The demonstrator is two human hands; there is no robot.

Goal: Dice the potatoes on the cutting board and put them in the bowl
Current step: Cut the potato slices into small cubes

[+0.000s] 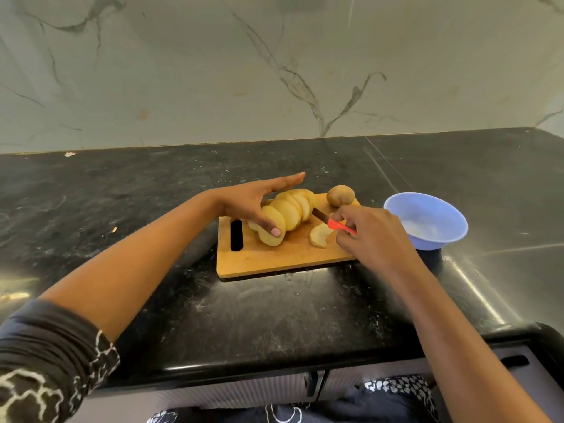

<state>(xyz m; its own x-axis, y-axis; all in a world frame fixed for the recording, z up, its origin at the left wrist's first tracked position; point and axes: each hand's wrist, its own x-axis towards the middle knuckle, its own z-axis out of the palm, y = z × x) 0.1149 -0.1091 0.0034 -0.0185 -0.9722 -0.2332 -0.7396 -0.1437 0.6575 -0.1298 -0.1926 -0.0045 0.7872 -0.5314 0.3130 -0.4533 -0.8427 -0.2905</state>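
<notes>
Dark gathered sleeve (45, 361) cloth with a white crackle print covers the left upper arm at the bottom corner. Beyond it the bare forearm runs out to the left hand (254, 206), which lies flat and released. Its fingers stretch straight along the far side of the potato slices (288, 213) and its thumb rests on the nearest round. The slices are pale yellow, smooth-faced discs leaning against one another in a row on the cutting board (274, 257).

The right hand (370, 236) is curled round the red handle of a small knife (335, 224), whose narrow blade points toward the far end of the row. Just beside that hand lies a curved end piece (319, 236) – thin-skinned and cupped. A whole potato (340, 195), brown and oval, sits at the board's far right corner.

The board is a flat wooden rectangle with a slot handle, lying on the glossy black speckled table (244, 315). To its right stands a round lavender plastic bowl (427, 221) – none of the potato is inside it. Behind rises a veined marble wall (274, 71).
</notes>
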